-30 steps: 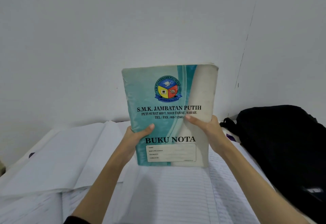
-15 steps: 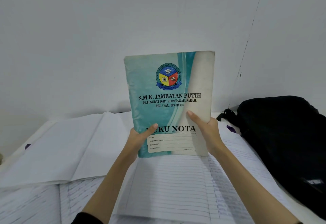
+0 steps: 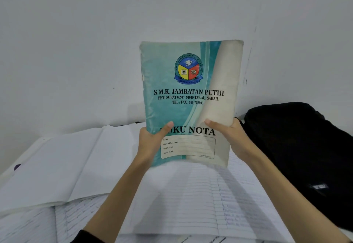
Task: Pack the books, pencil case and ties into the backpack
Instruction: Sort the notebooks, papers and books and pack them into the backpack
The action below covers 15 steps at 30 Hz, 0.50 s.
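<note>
I saw both hands, left hand (image 3: 152, 143) and right hand (image 3: 234, 137), clenched on notebook (image 3: 191, 99) | it had lifted, shifted toward backpack (image 3: 298, 147) | not yet packed

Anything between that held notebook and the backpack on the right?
Nothing visible. The notebook, held upright by left hand and right hand, has open air toward the backpack; its opening isn't visible.

Teal-and-cream glossy notebook (image 3: 191, 97) I'm holding: black lettering, blue crest with yellow and red segments. Open white ruled-paper books (image 3: 183, 200) under my arms, blue-grey lines. Plain black fabric backpack (image 3: 298, 147). White wall (image 3: 76, 42).
</note>
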Available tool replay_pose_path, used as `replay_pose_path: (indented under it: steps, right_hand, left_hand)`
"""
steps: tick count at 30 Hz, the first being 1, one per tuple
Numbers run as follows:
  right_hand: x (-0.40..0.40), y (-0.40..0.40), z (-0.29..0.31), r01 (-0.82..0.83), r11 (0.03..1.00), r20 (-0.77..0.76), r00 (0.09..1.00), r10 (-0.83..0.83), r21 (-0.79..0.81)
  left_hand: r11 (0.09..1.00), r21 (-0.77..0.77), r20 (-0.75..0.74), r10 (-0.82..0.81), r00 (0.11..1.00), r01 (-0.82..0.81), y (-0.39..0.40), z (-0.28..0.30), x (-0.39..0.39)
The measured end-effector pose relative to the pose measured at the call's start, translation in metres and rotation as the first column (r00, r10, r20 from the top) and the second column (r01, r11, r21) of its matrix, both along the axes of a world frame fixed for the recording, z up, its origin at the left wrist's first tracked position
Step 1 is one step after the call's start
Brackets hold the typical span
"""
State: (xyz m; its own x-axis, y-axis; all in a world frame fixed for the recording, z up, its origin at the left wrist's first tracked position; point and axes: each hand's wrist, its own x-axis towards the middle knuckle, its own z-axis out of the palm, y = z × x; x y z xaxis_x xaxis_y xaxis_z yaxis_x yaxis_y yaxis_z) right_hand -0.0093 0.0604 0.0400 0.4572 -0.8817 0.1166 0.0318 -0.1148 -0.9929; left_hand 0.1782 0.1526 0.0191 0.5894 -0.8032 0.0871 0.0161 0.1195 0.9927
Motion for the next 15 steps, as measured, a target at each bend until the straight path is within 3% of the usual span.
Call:
replay_pose_path:
  steps: [3, 9, 13, 15]
  right_hand:
    - [-0.034, 0.0, 0.023, -0.025, 0.999, 0.025, 0.999, 0.026, -0.022]
    - [-0.111, 0.001, 0.047, 0.202, 0.978, 0.053, 0.979, -0.199, -0.054]
    - [-0.188, -0.011, 0.054, 0.389, 0.921, 0.089, 0.919, -0.385, -0.029]
    - [-0.228, -0.02, 0.052, 0.491, 0.871, 0.107, 0.867, -0.486, -0.022]
  left_hand:
    - [0.979, -0.004, -0.069, -0.202, 0.977, 0.202, -0.009, 0.022, -0.012]
    - [0.838, 0.122, -0.198, -0.505, 0.84, 0.532, -0.042, 0.047, -0.069]
    - [0.748, 0.137, -0.058, -0.648, 0.759, 0.649, -0.067, 0.034, -0.121]
    - [0.663, 0.23, 0.044, -0.738, 0.673, 0.712, -0.074, 0.02, -0.142]
